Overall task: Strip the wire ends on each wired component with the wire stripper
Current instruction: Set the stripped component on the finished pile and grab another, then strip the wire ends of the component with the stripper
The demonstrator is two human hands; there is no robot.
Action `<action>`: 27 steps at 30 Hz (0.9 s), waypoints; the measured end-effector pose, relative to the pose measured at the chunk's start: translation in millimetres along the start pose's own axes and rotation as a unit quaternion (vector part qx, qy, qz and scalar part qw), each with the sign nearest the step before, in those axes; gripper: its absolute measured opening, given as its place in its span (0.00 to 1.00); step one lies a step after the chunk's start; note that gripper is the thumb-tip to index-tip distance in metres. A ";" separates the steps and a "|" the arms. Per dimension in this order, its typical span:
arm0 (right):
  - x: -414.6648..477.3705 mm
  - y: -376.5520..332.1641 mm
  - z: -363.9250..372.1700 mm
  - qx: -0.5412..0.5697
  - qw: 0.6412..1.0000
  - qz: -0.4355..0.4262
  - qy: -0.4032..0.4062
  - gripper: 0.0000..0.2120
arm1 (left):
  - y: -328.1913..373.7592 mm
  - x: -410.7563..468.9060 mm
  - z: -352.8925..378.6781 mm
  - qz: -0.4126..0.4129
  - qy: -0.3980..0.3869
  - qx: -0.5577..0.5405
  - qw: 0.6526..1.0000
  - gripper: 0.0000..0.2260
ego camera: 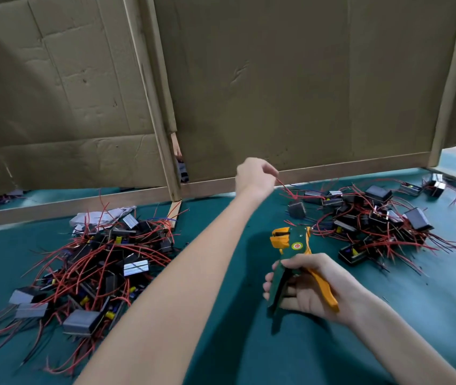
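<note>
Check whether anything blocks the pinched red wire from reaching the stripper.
Nothing visible does: the left hand pinches the red wire, the right hand holds the wire stripper nearer, with open teal mat between them.

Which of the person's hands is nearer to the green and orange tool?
Right. The right hand grips the wire stripper by its handles; the left hand is beyond its head, farther up the table, pinching a red wire.

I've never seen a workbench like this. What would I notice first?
First, the left heap and right heap of red-wired black components on the green table. Between them the right hand grips a green-and-orange wire stripper, while the left hand pinches a red wire.
</note>
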State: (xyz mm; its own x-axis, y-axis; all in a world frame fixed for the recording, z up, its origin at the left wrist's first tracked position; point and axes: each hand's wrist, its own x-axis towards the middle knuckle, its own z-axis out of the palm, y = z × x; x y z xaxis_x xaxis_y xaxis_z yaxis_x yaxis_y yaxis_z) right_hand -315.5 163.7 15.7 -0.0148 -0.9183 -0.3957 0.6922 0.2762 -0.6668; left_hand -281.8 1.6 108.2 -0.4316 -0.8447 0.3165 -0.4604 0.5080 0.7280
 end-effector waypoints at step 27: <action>1.6 -6.5 -8.8 0.002 0.995 -0.082 0.054 0.09 | -88.8 -100.2 -38.1 0.001 -0.192 0.174 0.966 0.05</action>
State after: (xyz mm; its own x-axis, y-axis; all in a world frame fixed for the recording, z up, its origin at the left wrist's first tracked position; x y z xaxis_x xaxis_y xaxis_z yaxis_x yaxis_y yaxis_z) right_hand -326.3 162.9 13.7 -0.2056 -0.9149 -0.3473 0.6765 0.1236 -0.7260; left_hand -168.2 34.7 35.0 -0.6577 -0.7530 0.0190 -0.6638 0.5913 0.4579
